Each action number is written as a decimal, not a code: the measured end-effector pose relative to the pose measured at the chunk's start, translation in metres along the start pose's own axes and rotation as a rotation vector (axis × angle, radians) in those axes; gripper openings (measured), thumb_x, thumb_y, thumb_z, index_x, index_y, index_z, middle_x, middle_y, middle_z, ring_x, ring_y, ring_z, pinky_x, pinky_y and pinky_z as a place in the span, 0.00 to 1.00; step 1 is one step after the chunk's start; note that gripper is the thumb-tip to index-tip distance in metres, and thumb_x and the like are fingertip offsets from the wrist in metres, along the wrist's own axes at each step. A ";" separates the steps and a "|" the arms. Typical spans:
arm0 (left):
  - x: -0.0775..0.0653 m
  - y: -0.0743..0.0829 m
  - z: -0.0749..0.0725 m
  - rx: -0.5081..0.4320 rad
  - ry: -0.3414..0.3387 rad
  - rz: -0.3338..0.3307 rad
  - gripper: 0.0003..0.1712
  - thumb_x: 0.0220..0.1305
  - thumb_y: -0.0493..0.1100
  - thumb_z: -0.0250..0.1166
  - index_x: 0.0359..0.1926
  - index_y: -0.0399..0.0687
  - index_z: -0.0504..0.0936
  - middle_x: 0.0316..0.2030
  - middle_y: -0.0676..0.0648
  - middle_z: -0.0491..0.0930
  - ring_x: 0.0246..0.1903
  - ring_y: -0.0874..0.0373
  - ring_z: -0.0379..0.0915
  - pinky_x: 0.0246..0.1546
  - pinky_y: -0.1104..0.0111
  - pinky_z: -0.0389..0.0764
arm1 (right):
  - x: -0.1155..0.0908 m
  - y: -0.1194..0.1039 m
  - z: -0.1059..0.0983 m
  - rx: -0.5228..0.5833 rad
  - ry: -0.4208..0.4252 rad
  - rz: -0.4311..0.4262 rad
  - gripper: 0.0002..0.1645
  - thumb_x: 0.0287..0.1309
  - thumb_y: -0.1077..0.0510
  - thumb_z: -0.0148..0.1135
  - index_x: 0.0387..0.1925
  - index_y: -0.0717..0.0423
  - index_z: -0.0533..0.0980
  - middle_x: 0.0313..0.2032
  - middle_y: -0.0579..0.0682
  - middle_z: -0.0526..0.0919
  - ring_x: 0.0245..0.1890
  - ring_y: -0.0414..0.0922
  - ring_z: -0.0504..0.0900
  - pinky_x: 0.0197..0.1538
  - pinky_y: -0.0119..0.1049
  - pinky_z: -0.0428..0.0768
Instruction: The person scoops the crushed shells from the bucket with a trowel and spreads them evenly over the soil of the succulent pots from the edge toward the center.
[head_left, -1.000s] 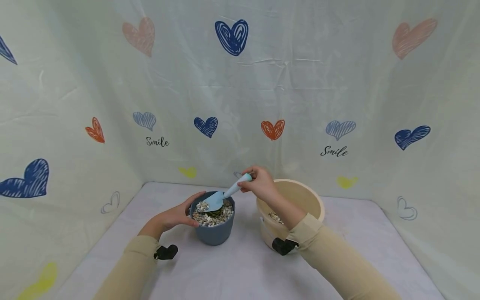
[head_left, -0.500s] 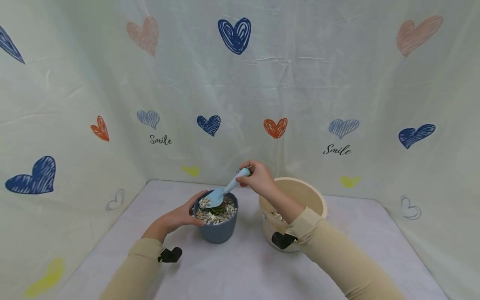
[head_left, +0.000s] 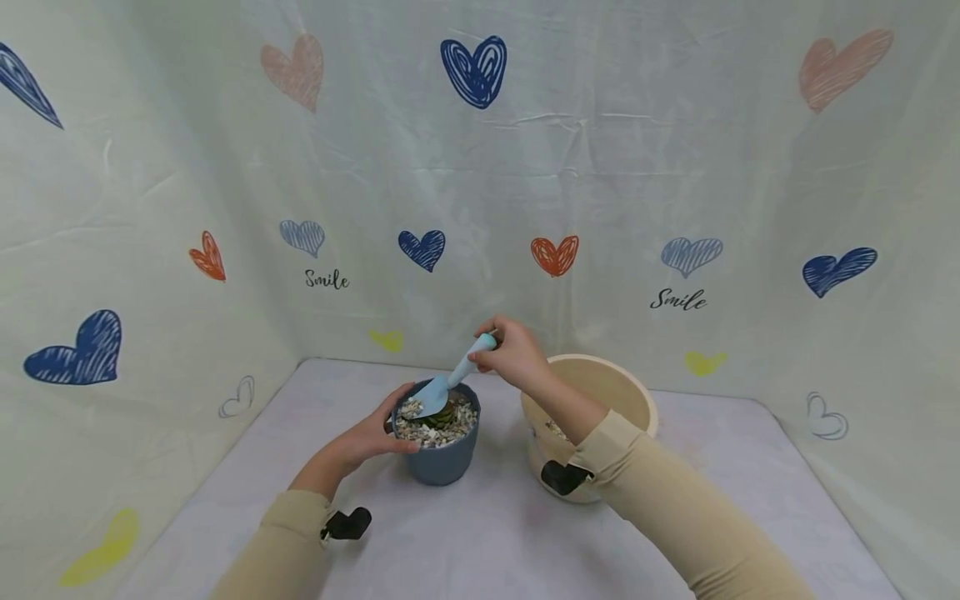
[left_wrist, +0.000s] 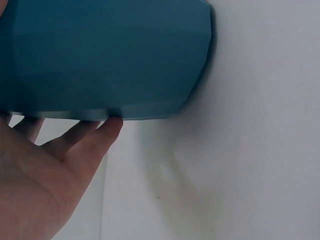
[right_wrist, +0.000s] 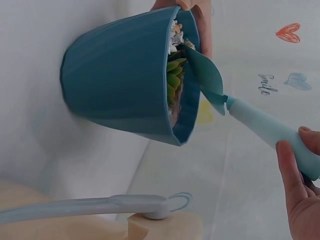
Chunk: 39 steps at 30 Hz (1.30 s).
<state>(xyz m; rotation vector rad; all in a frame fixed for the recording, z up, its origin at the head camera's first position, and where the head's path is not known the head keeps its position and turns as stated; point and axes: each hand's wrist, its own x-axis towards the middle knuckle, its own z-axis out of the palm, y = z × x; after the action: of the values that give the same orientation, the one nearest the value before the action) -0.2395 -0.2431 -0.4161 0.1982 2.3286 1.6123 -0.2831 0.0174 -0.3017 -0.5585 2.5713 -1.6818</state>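
Observation:
A blue-grey flowerpot [head_left: 444, 462] stands on the table, filled with pale pebbles [head_left: 442, 437] around a green succulent [right_wrist: 173, 80]. My left hand [head_left: 369, 435] grips the pot from its left side, thumb at the front near the rim; in the left wrist view its fingertips press the pot's wall. With my right hand [head_left: 517, 354] I hold a light blue trowel [head_left: 432, 395] by the end of its handle. The blade slants down inside the rim, over the pot's left half, its tip among the pebbles. Leaves show just beside the blade in the right wrist view.
A cream bucket [head_left: 647, 400] with some pebbles [head_left: 555, 430] inside stands right of the pot, partly hidden by my right forearm. Its grey handle [right_wrist: 90, 204] shows in the right wrist view. A hanging sheet with printed hearts [head_left: 555, 256] closes off the table's back.
The trowel's handle has lifted and its blade tilts more steeply, with fewer pebbles on it. The left hand keeps its grip on the pot. The whole head view has shifted slightly.

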 end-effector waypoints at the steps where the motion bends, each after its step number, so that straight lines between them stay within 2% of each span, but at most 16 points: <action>1: 0.000 0.000 0.001 0.006 0.010 -0.009 0.63 0.53 0.41 0.75 0.78 0.59 0.40 0.75 0.36 0.35 0.71 0.31 0.31 0.63 0.34 0.48 | 0.000 0.000 0.000 -0.003 -0.002 -0.002 0.17 0.56 0.66 0.69 0.48 0.63 0.77 0.32 0.56 0.83 0.29 0.47 0.85 0.36 0.39 0.84; 11: -0.005 0.002 0.009 0.011 0.074 -0.040 0.62 0.52 0.42 0.76 0.78 0.58 0.42 0.75 0.36 0.35 0.72 0.33 0.28 0.63 0.33 0.44 | -0.002 -0.005 -0.005 -0.048 -0.011 -0.039 0.17 0.57 0.65 0.69 0.48 0.61 0.77 0.34 0.55 0.83 0.29 0.45 0.85 0.35 0.37 0.83; 21: -0.011 0.005 0.020 0.003 0.133 -0.060 0.62 0.53 0.43 0.75 0.77 0.58 0.41 0.75 0.34 0.34 0.71 0.29 0.30 0.62 0.32 0.47 | -0.007 -0.009 -0.005 -0.128 0.004 -0.110 0.16 0.56 0.64 0.70 0.47 0.59 0.78 0.32 0.51 0.82 0.28 0.43 0.83 0.32 0.36 0.82; 26: -0.013 0.007 0.026 -0.003 0.167 -0.058 0.63 0.52 0.42 0.76 0.78 0.56 0.41 0.75 0.33 0.35 0.70 0.27 0.31 0.62 0.32 0.47 | -0.010 -0.011 -0.007 -0.133 -0.005 -0.134 0.16 0.55 0.64 0.70 0.46 0.59 0.78 0.32 0.51 0.82 0.29 0.43 0.83 0.32 0.35 0.82; 34: -0.013 0.007 0.033 -0.012 0.215 -0.050 0.65 0.51 0.43 0.77 0.78 0.53 0.40 0.74 0.32 0.37 0.70 0.28 0.33 0.62 0.33 0.51 | -0.022 -0.013 -0.022 -0.133 0.012 -0.124 0.17 0.57 0.63 0.70 0.48 0.57 0.78 0.39 0.52 0.82 0.33 0.44 0.82 0.35 0.36 0.82; 39: -0.018 0.013 0.034 -0.014 0.239 -0.035 0.66 0.50 0.42 0.78 0.78 0.51 0.40 0.74 0.33 0.36 0.70 0.28 0.36 0.62 0.35 0.55 | -0.035 -0.011 -0.035 -0.100 0.045 -0.156 0.17 0.57 0.65 0.69 0.48 0.58 0.78 0.41 0.53 0.82 0.35 0.46 0.82 0.36 0.37 0.81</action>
<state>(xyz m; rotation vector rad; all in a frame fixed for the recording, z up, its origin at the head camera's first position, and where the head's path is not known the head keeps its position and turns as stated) -0.2126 -0.2131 -0.4124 -0.0410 2.4779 1.7187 -0.2545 0.0547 -0.2836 -0.7527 2.7219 -1.6325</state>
